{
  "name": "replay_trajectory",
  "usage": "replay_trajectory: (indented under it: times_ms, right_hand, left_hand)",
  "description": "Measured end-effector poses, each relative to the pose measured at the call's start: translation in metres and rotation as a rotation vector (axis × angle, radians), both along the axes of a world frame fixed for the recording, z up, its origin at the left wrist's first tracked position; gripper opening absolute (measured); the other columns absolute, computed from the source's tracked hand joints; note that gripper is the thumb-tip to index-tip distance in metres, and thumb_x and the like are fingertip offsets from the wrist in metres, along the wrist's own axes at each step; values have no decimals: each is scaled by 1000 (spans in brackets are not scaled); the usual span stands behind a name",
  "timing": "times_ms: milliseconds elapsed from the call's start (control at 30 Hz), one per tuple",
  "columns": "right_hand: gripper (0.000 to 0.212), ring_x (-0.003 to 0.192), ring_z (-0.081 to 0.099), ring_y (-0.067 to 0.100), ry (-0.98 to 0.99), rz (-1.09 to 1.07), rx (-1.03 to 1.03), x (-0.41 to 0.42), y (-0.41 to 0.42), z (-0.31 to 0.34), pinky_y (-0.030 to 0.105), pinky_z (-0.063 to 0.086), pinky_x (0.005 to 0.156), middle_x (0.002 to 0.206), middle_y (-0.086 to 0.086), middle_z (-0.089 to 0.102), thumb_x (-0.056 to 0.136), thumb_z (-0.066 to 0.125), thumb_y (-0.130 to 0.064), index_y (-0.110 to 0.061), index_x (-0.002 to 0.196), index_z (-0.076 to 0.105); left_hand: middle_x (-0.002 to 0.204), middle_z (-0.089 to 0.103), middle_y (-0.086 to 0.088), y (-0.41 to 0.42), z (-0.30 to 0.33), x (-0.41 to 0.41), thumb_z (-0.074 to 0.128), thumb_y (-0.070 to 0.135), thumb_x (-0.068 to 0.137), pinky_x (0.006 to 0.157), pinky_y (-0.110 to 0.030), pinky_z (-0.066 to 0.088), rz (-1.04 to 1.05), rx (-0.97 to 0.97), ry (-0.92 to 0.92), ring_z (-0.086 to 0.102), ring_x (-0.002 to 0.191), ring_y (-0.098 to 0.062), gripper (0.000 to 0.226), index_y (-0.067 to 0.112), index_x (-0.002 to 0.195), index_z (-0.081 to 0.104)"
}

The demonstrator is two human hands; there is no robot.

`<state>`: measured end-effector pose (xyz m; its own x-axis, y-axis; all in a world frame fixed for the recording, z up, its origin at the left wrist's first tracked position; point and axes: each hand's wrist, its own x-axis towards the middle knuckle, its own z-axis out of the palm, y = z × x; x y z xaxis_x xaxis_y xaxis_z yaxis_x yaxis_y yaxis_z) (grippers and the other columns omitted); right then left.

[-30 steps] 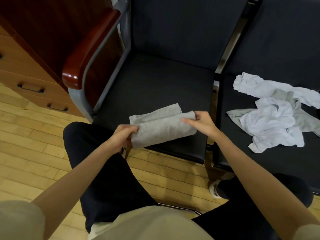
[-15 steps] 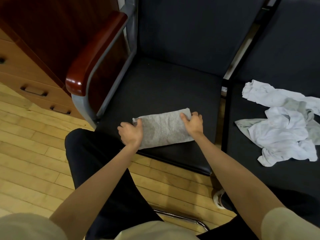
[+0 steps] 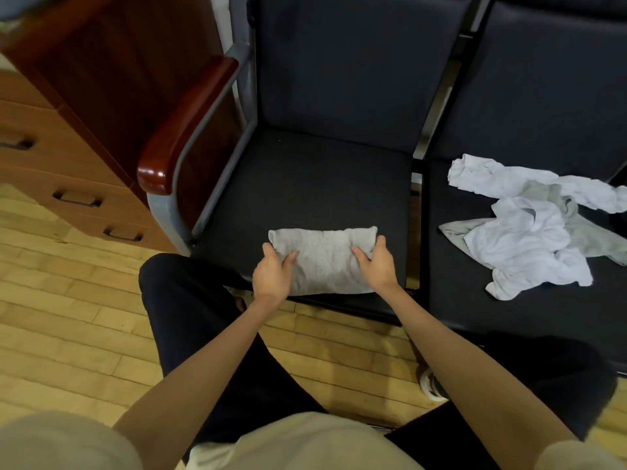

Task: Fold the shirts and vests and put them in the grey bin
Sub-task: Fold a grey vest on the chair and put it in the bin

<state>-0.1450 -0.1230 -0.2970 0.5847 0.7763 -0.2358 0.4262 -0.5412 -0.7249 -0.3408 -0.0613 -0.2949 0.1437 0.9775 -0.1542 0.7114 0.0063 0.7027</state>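
**A:** Grey cotton, folded into a squat rectangle: that is the garment you have in front of you. Where does it sit?

**B:** It lies flat on the dark seat of the chair directly ahead of you, close to the seat's front edge, its long side running left to right.

**A:** And your hands?

**B:** Your left hand grips the garment's left end, thumb on top of the cloth and fingers curled around the edge. Your right hand holds the right end the same way, thumb lying across the top, fingers wrapped at the side. Both forearms reach forward from the bottom of the view.

**A:** What else is nearby?

**B:** On the seat of the neighbouring chair, to your right, lies a loose heap of clothes, white pieces tangled with pale grey ones, none folded. It is well apart from the folded garment, with the gap between the two seats lying between them. To your left, the chair has a glossy reddish wooden armrest on a grey metal frame. Beyond that stands a wooden drawer unit with dark handles. The floor is light wood boards. The grey bin does not appear in this view.
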Motion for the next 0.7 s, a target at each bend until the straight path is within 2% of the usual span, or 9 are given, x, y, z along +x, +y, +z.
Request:
replay_trajectory:
  times_ms: [133, 233, 333, 400, 500, 600, 700]
  right_hand:
    - [29, 81, 59, 13, 75, -73, 236, -3, -46, 19, 31, 53, 70, 85, -8, 54, 95, 59, -26, -6, 104, 41]
    - [32, 81, 59, 1, 86, -88, 373, -7, -74, 33, 24, 54, 69, 92, -10, 55, 95, 59, -27, -5, 108, 40]
    - [29, 81, 59, -10, 97, -109, 464, -10, -94, 43, 16, 52, 67, 96, -14, 55, 96, 57, -28, -11, 109, 37]
    - [28, 83, 60, -8, 117, -128, 484, -10, -101, 45, 18, 52, 69, 98, -13, 56, 97, 55, -31, -15, 110, 37]
    - [27, 83, 60, -4, 125, -128, 488, -9, -102, 45, 20, 51, 69, 96, -11, 56, 98, 53, -31, -14, 110, 37]
    - [21, 76, 58, -9, 144, -105, 470, -8, -94, 41, 15, 50, 66, 91, -10, 55, 98, 53, -22, -9, 108, 39]
    - [22, 73, 57, -10, 178, -111, 431, 0, -76, 36, 13, 48, 63, 88, -10, 54, 98, 54, -20, -6, 107, 40]
  left_hand:
    - [87, 57, 2, -28, 20, -5, 50, 37, 99, 64, -39, 54, -35, 54, -211, 63, 78, -20, 30, 11, 100, 35]
    - [90, 54, 9, -49, 37, -5, 48, 34, 100, 64, -32, 53, -16, 78, -355, 61, 79, -11, 27, 11, 102, 36]
    - [89, 54, 9, -65, 50, -5, 46, 36, 101, 61, -22, 51, 7, 118, -426, 58, 74, -5, 25, 12, 102, 38]
    - [85, 52, 9, -71, 54, -6, 42, 36, 102, 55, -15, 47, 21, 156, -422, 54, 68, -4, 24, 12, 101, 40]
    - [79, 48, 8, -68, 54, -6, 38, 34, 103, 52, -16, 42, 43, 185, -375, 48, 63, -4, 25, 10, 98, 40]
    - [75, 45, 8, -57, 46, -4, 35, 33, 104, 51, -17, 39, 69, 169, -351, 44, 59, -3, 27, 8, 94, 39]
    - [75, 44, 9, -41, 34, 2, 33, 32, 105, 52, -13, 39, 114, 126, -312, 44, 59, -3, 26, 9, 94, 39]
